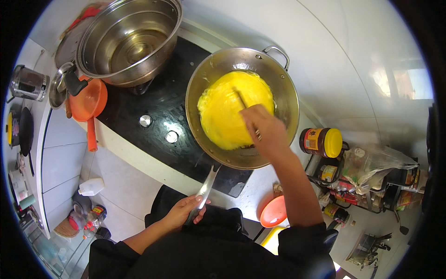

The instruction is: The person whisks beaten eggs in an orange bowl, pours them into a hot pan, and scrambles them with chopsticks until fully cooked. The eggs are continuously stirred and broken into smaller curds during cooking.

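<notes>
A wide metal wok [289, 104] sits over the right side of the black glass cooktop [167, 111]. Bright yellow beaten egg [226, 108] is spread in a rounded layer across its bottom. My left hand [186, 211] grips the wok's long metal handle [209, 181] close to my body. Above the egg, my right hand [266, 130] is closed around thin chopsticks [239, 97], whose tips reach into the yellow layer. The right hand looks slightly blurred, and the chopsticks' exact number is hard to make out.
A large steel pot [139, 48] stands on the cooktop's left side. Beside it lies an orange plastic ladle [90, 101] at the counter edge. To the right are a jar with a yellow lid [320, 143] and a crowded condiment rack [366, 188]. A red bowl [274, 212] stands near my right forearm.
</notes>
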The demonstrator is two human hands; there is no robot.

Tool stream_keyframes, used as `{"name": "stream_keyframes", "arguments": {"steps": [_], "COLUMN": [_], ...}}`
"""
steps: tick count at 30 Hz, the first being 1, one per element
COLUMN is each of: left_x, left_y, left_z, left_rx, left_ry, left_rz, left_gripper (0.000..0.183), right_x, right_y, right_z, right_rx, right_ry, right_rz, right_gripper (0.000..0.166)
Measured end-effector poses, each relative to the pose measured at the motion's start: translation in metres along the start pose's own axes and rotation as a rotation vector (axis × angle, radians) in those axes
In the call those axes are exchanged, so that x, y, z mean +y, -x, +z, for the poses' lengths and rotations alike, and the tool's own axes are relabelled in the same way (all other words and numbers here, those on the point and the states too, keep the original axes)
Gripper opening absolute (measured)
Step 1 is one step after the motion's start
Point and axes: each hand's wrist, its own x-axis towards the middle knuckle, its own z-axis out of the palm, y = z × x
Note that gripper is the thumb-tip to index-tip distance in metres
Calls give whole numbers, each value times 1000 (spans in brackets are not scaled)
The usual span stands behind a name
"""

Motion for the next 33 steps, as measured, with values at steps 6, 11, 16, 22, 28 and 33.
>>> {"name": "stream_keyframes", "arguments": {"steps": [6,11,16,22,28,33], "left_x": [-7,-4,-7,1,0,-3], "left_y": [-1,-3,-3,0,0,1], "left_z": [-7,-5,-8,-4,-3,-6], "left_rx": [-26,-73,-44,-63,-59,-48], "left_ry": [13,25,31,53,94,101], "left_rz": [11,17,8,-4,-14,-15], "left_gripper": [38,37,38,38,36,36], "right_x": [-15,-9,-10,25,-1,-48], "right_y": [34,0,20,25,25,55], "right_z": [-32,4,-19,-44,-11,-41], "right_rx": [-170,14,-75,131,41,-178], "right_ry": [-58,-120,-89,-89,-198,-280], "right_rz": [120,-42,160,236,133,135], "right_gripper": [12,12,12,14,15,16]}}
